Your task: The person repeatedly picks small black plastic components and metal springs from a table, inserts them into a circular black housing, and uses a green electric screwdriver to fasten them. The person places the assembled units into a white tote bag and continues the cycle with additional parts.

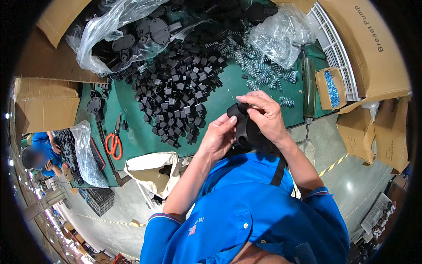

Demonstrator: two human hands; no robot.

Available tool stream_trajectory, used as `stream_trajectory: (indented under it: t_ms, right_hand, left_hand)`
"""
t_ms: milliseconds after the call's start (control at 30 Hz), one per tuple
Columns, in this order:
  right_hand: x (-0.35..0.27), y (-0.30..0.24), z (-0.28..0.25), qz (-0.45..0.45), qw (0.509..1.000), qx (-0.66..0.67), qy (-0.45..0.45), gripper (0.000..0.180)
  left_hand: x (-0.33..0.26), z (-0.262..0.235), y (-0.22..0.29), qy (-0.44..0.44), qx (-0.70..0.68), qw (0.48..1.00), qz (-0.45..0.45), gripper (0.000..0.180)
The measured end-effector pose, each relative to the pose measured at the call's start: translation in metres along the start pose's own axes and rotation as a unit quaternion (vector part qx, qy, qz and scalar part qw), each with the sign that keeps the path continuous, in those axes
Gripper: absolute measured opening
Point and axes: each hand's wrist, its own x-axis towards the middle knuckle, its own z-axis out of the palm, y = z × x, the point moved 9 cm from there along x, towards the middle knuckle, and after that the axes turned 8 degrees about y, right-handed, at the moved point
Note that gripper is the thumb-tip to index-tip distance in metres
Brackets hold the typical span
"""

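Both hands hold one black plastic housing in front of my chest, above the near edge of the green table. My left hand grips its left side with the thumb pressed on top. My right hand wraps over its upper right side, fingertips pinched at the top edge. Whether a small piece sits under those fingertips is hidden. Just beyond my hands lies a heap of small black square parts and a spread of metal springs.
Clear bags hold round black parts and springs at the back. An electric screwdriver hangs at right beside a small box of blue screws. Orange scissors lie at left. Cardboard boxes ring the table; another person works far left.
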Motion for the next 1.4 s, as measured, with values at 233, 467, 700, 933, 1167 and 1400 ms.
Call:
stream_trajectory:
  t_ms: [233,467,700,933,1167,1400]
  right_hand:
    - [-0.014,-0.022,-0.013,-0.027,0.997,0.007,0.070,0.033]
    - [-0.024,-0.041,-0.017,-0.081,0.994,-0.028,0.062,0.031]
    - [-0.031,-0.028,-0.014,-0.017,0.997,0.042,0.064,0.026]
    - [-0.053,0.016,-0.004,0.083,0.989,0.084,0.085,0.030]
    - [-0.049,0.011,0.000,-0.057,0.946,-0.313,0.068,0.024]
    - [-0.059,0.033,-0.003,-0.042,0.977,-0.202,0.059,0.028]
  left_hand:
    - [-0.018,0.007,0.009,0.006,0.128,0.977,0.170,0.034]
    - [-0.025,0.009,0.006,-0.009,0.107,0.978,0.181,0.035]
    - [-0.029,0.006,0.007,-0.004,0.077,0.991,0.106,0.032]
    - [-0.054,0.039,0.063,0.061,0.545,0.758,0.352,0.034]
    - [-0.048,0.051,0.042,0.065,0.689,0.499,0.521,0.042]
    - [-0.036,0.044,0.034,0.038,0.720,0.537,0.438,0.045]
